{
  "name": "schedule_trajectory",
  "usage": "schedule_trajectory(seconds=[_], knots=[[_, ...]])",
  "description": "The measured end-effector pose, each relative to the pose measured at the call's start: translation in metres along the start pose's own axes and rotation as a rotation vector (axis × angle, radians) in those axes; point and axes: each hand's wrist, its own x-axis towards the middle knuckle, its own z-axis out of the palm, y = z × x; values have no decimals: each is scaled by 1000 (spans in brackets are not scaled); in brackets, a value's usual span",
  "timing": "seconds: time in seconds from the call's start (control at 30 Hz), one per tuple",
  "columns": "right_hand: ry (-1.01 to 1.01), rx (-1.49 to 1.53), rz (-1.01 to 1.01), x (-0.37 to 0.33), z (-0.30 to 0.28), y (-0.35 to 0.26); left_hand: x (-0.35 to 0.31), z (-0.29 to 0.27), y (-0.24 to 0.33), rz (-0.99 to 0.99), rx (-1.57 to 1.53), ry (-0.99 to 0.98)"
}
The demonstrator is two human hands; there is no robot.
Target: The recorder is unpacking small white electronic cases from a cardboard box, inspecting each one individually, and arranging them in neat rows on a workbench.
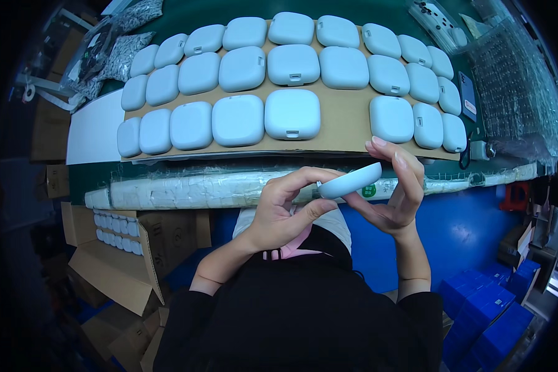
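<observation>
A white rounded-square plastic case [351, 180] is held tilted, nearly edge-on, above the near edge of the table. My left hand [282, 208] grips its left end, index finger along the top and thumb below. From the other side my right hand [400, 186] has its thumb against the underside, while its raised fingers curve around the right end. Beyond my hands, matching cases lie in three rows on a cardboard sheet [344, 118]; some show a small slot at one edge. A gap in the nearest row lies between one case [292, 115] and another [391, 119].
A plastic-wrapped long bundle [186, 191] runs along the table's near edge. At lower left stands an open carton [115, 279] with more white cases. Clear plastic trays [514, 93] and a phone [467, 96] lie at the right. Blue boxes [483, 316] stand at lower right.
</observation>
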Motion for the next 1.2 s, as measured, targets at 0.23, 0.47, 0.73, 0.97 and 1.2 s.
schedule_trajectory(seconds=[0.23,0.47,0.73,0.97,1.2], knots=[[-47,81,58,8,-8,-6,-2,-7,-9,-249,-330,-22],[-56,213,175,16,-3,-11,4,2,-17,-360,-863,-44],[-121,261,268,20,-9,-13,10,8,-13,-482,-1043,-66],[-110,394,491,7,-18,-8,12,12,-9,-488,-945,11],[-159,597,592,-2,-21,-4,14,13,-1,-368,-590,20]])
